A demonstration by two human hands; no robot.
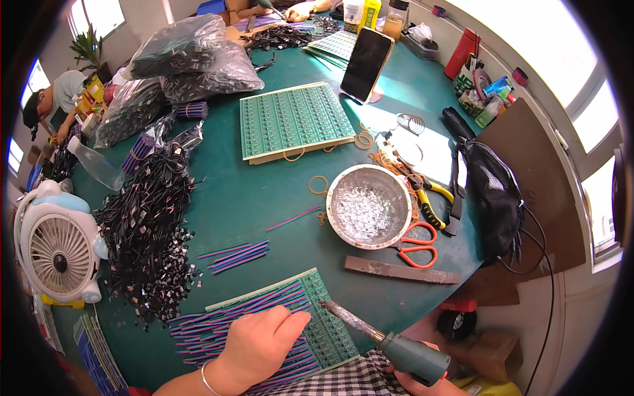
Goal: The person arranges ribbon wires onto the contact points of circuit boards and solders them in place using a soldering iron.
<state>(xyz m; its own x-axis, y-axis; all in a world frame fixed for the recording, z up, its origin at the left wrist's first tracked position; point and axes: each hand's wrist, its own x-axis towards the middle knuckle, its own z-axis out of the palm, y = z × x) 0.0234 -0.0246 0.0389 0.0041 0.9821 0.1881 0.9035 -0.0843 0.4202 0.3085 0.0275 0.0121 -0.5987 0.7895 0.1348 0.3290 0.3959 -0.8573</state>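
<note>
The right hand (422,388) has its fingers wrapped around a soldering iron (417,358) with a green handle. The left hand (263,340) is over a green board (333,333), its fingers curled; one cannot tell if the tips are shut on a wire. Many purple and blue wires (218,328) lie side by side across that board, which is at the near edge of the bench (264,198). Past it are a few loose wires (241,257), red scissors (420,256) and a bowl (332,226) of silver bits (366,212). Farther back are a pile of green boards (297,122) and a phone (365,66) standing up.
</note>
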